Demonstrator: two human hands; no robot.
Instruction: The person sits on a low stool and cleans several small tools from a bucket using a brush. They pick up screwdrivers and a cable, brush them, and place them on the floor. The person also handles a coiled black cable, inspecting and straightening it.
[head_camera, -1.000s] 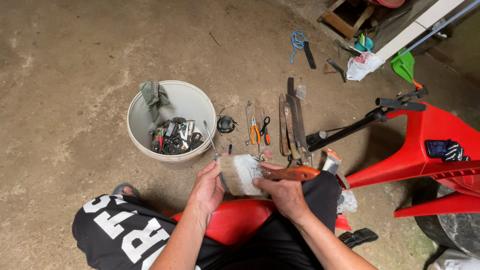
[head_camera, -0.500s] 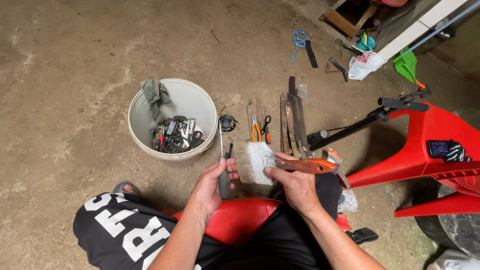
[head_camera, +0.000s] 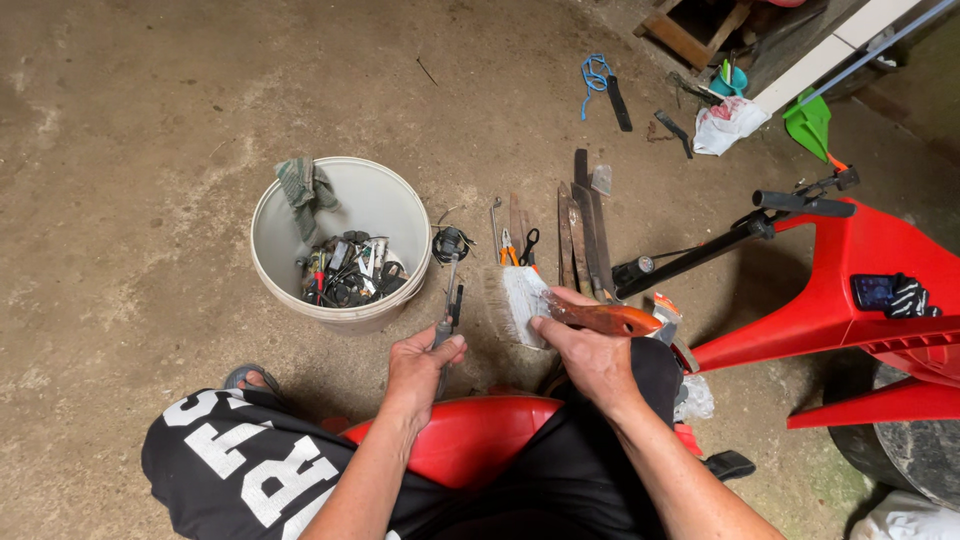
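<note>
Left hand: your left hand (head_camera: 425, 365) is closed around a thin screwdriver (head_camera: 446, 300), its shaft pointing up and away from you, towards the bucket's near rim.
Right hand: your right hand (head_camera: 588, 352) grips the reddish wooden handle of a wide paintbrush (head_camera: 545, 305), bristles turned left, just beside the screwdriver.
Floor: bare, stained concrete floor (head_camera: 150, 120), dusty and mottled.
Bucket: a white bucket (head_camera: 342, 243) stands ahead of your left hand, holding small tools, a rag draped on its far rim.
Laid-out tools: pliers (head_camera: 508, 250) and long flat blades (head_camera: 580, 235) lie in a row beyond the brush.
Right side: a red plastic body (head_camera: 850, 290) with a black handlebar.
</note>
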